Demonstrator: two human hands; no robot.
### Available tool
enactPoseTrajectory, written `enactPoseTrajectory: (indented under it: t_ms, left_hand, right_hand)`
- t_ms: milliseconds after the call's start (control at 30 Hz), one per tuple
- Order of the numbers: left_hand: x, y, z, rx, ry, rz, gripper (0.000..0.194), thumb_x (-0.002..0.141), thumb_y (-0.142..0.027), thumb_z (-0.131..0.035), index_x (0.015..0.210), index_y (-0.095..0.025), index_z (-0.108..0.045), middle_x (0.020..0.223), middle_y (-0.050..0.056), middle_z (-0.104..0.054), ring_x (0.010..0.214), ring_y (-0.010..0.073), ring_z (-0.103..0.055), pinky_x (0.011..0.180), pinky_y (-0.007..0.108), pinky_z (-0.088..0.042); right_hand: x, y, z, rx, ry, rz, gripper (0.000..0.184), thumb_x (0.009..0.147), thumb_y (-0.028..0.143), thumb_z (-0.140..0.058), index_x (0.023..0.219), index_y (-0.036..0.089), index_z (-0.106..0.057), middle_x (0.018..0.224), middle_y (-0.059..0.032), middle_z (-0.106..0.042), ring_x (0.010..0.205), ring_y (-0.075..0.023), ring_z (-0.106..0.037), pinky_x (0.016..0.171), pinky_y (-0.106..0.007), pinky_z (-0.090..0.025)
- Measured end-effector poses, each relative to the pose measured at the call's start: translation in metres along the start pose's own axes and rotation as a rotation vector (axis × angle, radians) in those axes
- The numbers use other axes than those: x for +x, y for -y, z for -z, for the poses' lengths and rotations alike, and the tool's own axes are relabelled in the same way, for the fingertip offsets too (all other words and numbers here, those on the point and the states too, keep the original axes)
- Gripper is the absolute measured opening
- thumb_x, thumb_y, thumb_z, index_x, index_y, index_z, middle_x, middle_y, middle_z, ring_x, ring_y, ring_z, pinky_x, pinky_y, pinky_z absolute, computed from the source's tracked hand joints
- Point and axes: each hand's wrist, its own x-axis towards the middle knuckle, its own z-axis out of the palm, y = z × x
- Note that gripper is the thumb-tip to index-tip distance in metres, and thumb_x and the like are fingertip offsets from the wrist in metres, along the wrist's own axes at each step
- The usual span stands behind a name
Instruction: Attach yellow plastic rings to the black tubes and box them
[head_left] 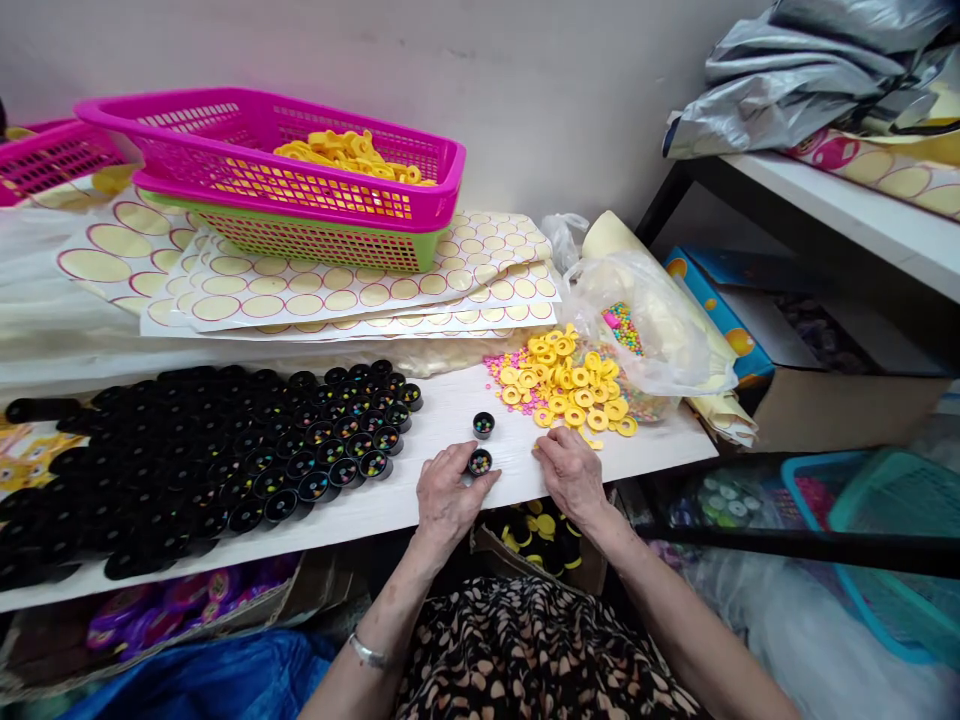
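L fingers (486, 484) round blk cup (480, 463); R fingers (553, 452) nr yellow rings (580, 378).

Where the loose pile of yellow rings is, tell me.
In the head view, the pile of yellow rings lies right of centre, just beyond the right hand and beside the translucent plastic bag.

Both bare forearms, the left (394, 600) and the right (667, 605), reach forward and slant inward. The bare left hand (448, 492) lies palm down, thumb and forefinger curved toward each other in a pinch. The bare right hand (571, 470), just apart, has its fingers curled and bunched toward the thumb.
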Motion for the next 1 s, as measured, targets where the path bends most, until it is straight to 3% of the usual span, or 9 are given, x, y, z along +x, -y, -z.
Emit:
enactPoseTrajectory:
  t_ms: [133, 300, 467, 567, 733, 867, 1000]
  left_hand:
    - [-0.001, 0.000, 0.000, -0.007, -0.005, -0.010, 0.039, 0.069, -0.037, -0.068, 0.103, -0.021, -0.058, 0.096, 0.004, -0.066, 0.087, 0.0195, -0.061, 0.072, 0.032, -0.041]
    - [-0.001, 0.000, 0.000, -0.004, -0.020, -0.028, 0.039, 0.069, -0.037, -0.067, 0.102, -0.020, -0.058, 0.095, 0.004, -0.066, 0.086, 0.0191, -0.061, 0.071, 0.031, -0.041]
    - [-0.001, 0.000, -0.001, 0.000, -0.007, -0.026, 0.038, 0.068, -0.037, -0.068, 0.101, -0.020, -0.059, 0.094, 0.004, -0.066, 0.084, 0.0189, -0.061, 0.070, 0.031, -0.040]
    - [-0.001, 0.000, -0.001, -0.010, -0.005, -0.022, 0.038, 0.068, -0.037, -0.068, 0.101, -0.020, -0.059, 0.095, 0.004, -0.066, 0.085, 0.0188, -0.060, 0.071, 0.031, -0.040]
    - [-0.002, -0.003, 0.002, -0.010, 0.030, -0.002, 0.038, 0.070, -0.038, -0.066, 0.103, -0.020, -0.059, 0.096, 0.004, -0.066, 0.087, 0.0189, -0.059, 0.072, 0.032, -0.040]
    - [-0.001, -0.005, 0.003, -0.001, 0.062, 0.015, 0.036, 0.069, -0.040, -0.067, 0.099, -0.022, -0.061, 0.093, 0.003, -0.066, 0.085, 0.0184, -0.059, 0.070, 0.031, -0.038]
    - [-0.001, -0.008, 0.004, 0.004, 0.092, 0.029, 0.031, 0.070, -0.039, -0.065, 0.096, -0.023, -0.061, 0.091, 0.001, -0.066, 0.083, 0.0173, -0.058, 0.070, 0.030, -0.037]
  right_hand:
    - [0.008, 0.006, 0.001, -0.192, 0.103, 0.040, 0.017, 0.084, 0.013, -0.044, 0.075, 0.017, -0.057, 0.081, -0.0059, -0.054, 0.079, -0.0194, -0.044, 0.069, -0.031, -0.030]
    - [0.017, 0.016, 0.012, -0.190, 0.257, 0.112, 0.014, 0.085, 0.017, -0.042, 0.077, 0.018, -0.054, 0.079, -0.0040, -0.055, 0.076, -0.0182, -0.045, 0.066, -0.030, -0.028]
    - [0.029, 0.012, 0.013, -0.151, 0.330, 0.013, 0.012, 0.084, 0.018, -0.044, 0.078, 0.018, -0.054, 0.079, -0.0042, -0.058, 0.076, -0.0176, -0.049, 0.063, -0.028, -0.028]
    - [0.030, 0.005, 0.010, -0.028, 0.319, -0.029, 0.015, 0.086, 0.018, -0.042, 0.078, 0.019, -0.055, 0.078, -0.0035, -0.058, 0.077, -0.0162, -0.051, 0.063, -0.026, -0.030]
    - [0.020, 0.002, 0.005, 0.068, 0.213, 0.037, 0.014, 0.083, 0.017, -0.046, 0.074, 0.019, -0.056, 0.075, -0.0030, -0.055, 0.075, -0.0162, -0.050, 0.065, -0.025, -0.034]
    - [0.016, 0.014, 0.008, 0.188, 0.107, 0.068, 0.014, 0.083, 0.015, -0.045, 0.076, 0.019, -0.057, 0.074, -0.0034, -0.053, 0.075, -0.0165, -0.049, 0.067, -0.026, -0.036]
    - [0.019, 0.037, 0.015, 0.377, 0.093, 0.185, 0.015, 0.086, 0.017, -0.043, 0.083, 0.017, -0.057, 0.076, -0.0034, -0.054, 0.075, -0.0160, -0.049, 0.068, -0.027, -0.038]
